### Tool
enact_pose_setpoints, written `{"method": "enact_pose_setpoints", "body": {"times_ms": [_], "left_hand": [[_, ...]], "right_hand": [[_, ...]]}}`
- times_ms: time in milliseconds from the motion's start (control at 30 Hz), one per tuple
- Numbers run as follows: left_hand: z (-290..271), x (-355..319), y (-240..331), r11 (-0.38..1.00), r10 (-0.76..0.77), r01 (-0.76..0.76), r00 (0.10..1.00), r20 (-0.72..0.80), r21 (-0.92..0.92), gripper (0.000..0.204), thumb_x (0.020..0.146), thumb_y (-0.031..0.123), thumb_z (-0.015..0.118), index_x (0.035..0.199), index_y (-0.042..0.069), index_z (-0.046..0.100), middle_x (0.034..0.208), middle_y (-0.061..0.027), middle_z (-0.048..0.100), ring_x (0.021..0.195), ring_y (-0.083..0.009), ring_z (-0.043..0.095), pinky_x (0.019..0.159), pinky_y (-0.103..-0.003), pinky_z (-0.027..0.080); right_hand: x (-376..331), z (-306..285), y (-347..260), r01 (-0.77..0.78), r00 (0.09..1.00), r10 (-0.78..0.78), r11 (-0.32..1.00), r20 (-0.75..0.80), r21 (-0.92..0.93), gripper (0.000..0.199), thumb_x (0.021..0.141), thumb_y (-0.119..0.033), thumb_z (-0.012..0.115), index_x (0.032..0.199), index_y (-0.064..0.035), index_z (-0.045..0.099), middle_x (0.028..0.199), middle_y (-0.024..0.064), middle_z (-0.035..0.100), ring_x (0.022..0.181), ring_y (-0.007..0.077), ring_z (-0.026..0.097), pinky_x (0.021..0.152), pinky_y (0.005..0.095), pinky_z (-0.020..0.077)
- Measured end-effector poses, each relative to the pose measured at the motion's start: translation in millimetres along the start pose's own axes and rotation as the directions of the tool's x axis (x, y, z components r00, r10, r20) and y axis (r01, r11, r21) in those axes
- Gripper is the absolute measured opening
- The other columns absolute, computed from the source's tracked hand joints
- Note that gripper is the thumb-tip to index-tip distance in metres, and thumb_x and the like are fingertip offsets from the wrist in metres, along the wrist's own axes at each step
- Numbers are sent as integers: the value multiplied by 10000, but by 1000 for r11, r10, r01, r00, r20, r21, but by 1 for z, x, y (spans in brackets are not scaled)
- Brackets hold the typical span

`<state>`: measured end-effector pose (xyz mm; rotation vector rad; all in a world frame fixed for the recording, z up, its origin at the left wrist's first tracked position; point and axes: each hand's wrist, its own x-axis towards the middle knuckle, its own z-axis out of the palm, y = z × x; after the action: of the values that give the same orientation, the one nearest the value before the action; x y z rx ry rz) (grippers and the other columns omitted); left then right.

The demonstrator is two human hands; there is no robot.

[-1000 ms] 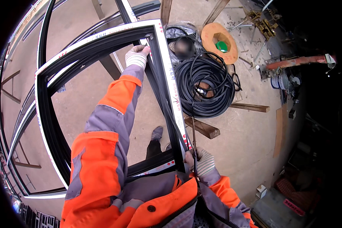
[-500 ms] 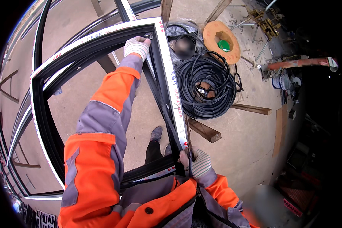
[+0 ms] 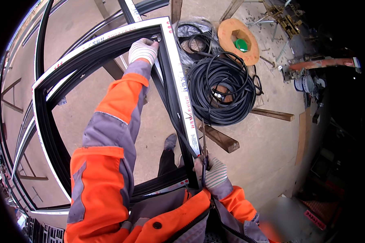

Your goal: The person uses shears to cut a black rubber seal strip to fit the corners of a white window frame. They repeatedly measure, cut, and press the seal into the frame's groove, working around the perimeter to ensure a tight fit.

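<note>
Window frame (image 3: 109, 48) | left hand (image 3: 143, 50) at corner | right hand (image 3: 211, 173) apparently gripping seal strip (image 3: 172, 117)

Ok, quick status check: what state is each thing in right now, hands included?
Left hand: gloved, gripping the frame's far corner.
Right hand: gloved, closed on a thin tool at the near corner.
Thin tool: held, lying along the frame's right rail.
Window frame: black and white, tilted up, held at two corners.
Black cable coil: wound up, lying on the floor.
Orange spool: flat on the floor.
Wood block: lying on the floor.
</note>
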<state>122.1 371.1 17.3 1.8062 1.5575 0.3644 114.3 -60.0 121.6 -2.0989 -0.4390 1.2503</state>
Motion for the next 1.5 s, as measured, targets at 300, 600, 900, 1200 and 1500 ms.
{"method": "enact_pose_setpoints", "body": {"times_ms": [300,600,900,1200,1500], "left_hand": [[4,-2,-5,997,-59,55,995,-86,-50,426,788,378,801,989,13,710,837,-135,738,795,-219,714,790,-333,546],[2,-12,0,947,-221,199,973,-64,-254,592,715,376,851,1064,-59,656,931,-196,727,908,-267,713,864,-349,537],[9,5,-14,867,-274,275,960,64,-415,783,679,400,910,1180,-124,615,1089,-192,709,1005,-240,682,922,-304,513],[24,17,-34,905,-191,182,981,14,-385,740,703,413,867,1174,-109,637,1138,-222,705,1021,-299,693,944,-341,500],[25,9,-22,903,-234,197,971,-53,-381,761,710,445,832,1179,-115,617,1127,-244,702,1062,-315,684,956,-357,498]], "right_hand": [[5,2,3,20,1000,-20,1000,9,-9,222,973,-226,639,977,-6,613,755,8,634,671,51,553,630,226,474],[5,-1,1,-12,999,12,1000,39,7,221,965,-229,646,969,-11,609,755,9,632,670,52,551,624,224,469],[0,-2,-9,-144,989,138,982,62,120,243,949,-219,666,1016,14,643,748,31,627,706,69,547,653,266,486],[3,-1,-6,-94,995,87,984,51,154,229,959,-238,657,913,-19,610,737,3,625,632,46,530,584,214,450],[3,-1,-7,-86,996,81,988,46,125,216,966,-229,647,920,-21,611,736,-3,625,640,42,529,587,214,450]]}}
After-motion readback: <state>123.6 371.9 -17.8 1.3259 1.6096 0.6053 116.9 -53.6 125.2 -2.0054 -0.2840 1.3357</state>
